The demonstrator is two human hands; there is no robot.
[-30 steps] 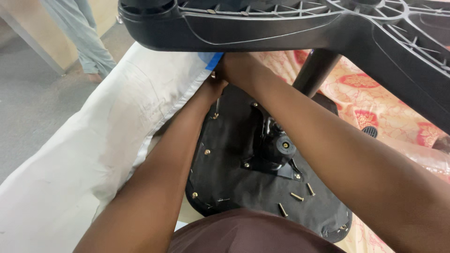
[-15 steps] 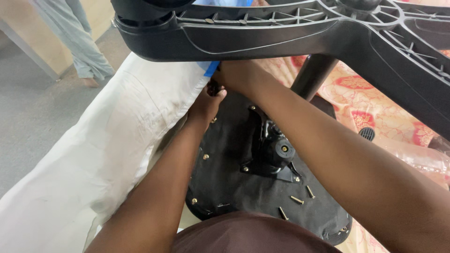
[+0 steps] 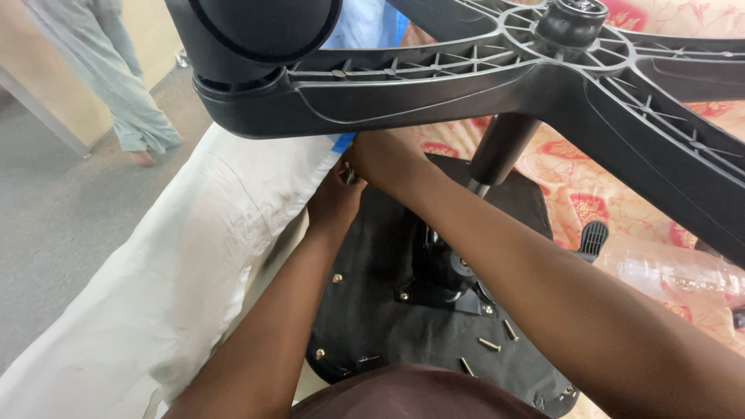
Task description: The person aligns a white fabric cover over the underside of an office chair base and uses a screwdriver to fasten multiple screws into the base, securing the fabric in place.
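An office chair lies upside down. Its black star base (image 3: 466, 77) with a caster (image 3: 264, 31) fills the top of the view, and the gas column (image 3: 500, 147) runs down to the mechanism (image 3: 450, 279) on the black seat underside (image 3: 365, 318). Both my arms reach to the seat's far edge under the base. My left hand (image 3: 334, 202) is curled there, and my right hand (image 3: 380, 159) is closed just above it, touching it. A small metal piece (image 3: 346, 175) shows between them. Their fingers are largely hidden.
Loose brass screws (image 3: 489, 344) lie on the seat underside. A white padded cover (image 3: 178, 271) lies on the left, a patterned sheet (image 3: 590, 194) and a clear plastic bottle (image 3: 675, 271) on the right. A person (image 3: 124, 85) stands at the far left on grey floor.
My view has moved closer, so the star base and caster loom larger and lower. Both hands stay together at the seat's far edge, shifting only slightly.
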